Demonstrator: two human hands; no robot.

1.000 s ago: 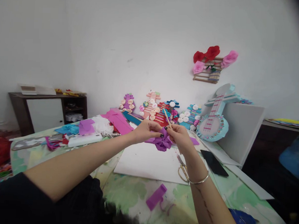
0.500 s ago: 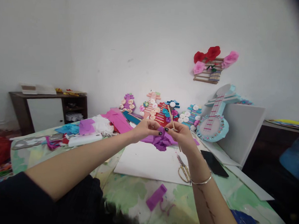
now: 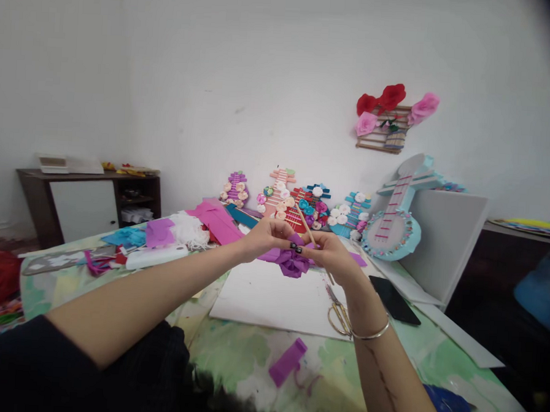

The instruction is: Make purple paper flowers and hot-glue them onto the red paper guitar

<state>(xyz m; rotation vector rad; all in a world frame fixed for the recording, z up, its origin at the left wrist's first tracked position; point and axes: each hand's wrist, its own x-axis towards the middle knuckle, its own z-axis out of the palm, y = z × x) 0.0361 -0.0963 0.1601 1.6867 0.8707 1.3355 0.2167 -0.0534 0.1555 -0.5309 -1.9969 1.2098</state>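
Purple crepe paper gathered into a flower [image 3: 293, 265] hangs between my hands over a white board [image 3: 270, 301]. My left hand [image 3: 268, 237] pinches the flower's upper edge between thumb and fingers. My right hand [image 3: 332, 255] is closed, its fingertips meeting the left ones at the paper. A thin wooden stick [image 3: 305, 222] slants up and left out of my right hand, and its lower end shows below the palm. Gold-handled scissors [image 3: 338, 314] lie on the board by my right wrist. A purple paper scrap [image 3: 288, 362] lies on the tablecloth nearer to me.
Decorated paper guitars [image 3: 295, 210] stand along the wall, with a larger light-blue guitar [image 3: 393, 230] at the right. Pink crepe paper [image 3: 216, 218] and white shredded paper [image 3: 186, 231] lie at the left. A black phone or tablet [image 3: 394, 300] rests on the right.
My right hand has moved slightly left to meet the left fingertips at the flower. The stick's upper end has swung left. My left hand stays nearly in place.
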